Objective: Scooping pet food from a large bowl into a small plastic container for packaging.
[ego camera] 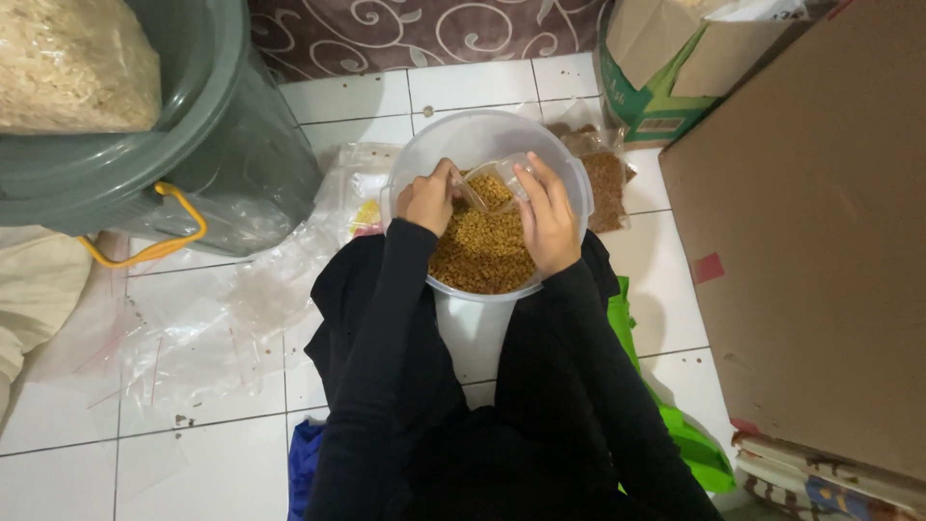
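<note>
A round translucent white tub (569, 183) stands on the tiled floor between my knees, part full of small golden-brown pellets (482, 256). Both my hands are inside it. My right hand (548, 220) grips a small clear plastic cup (502, 178) tilted over the pellets, with some pellets in it. My left hand (429, 198) is closed at the cup's left edge, pinching what looks like clear plastic; I cannot tell exactly what. Black sleeves cover both my arms.
A grey-green bin (231, 125) with a yellow handle (164, 241) stands at the left, holding a sack of pale material. Clear plastic bags (193, 338) lie on the floor. Sealed bags of brown pellets (608, 183) sit behind the tub. Large cardboard boxes (820, 241) fill the right.
</note>
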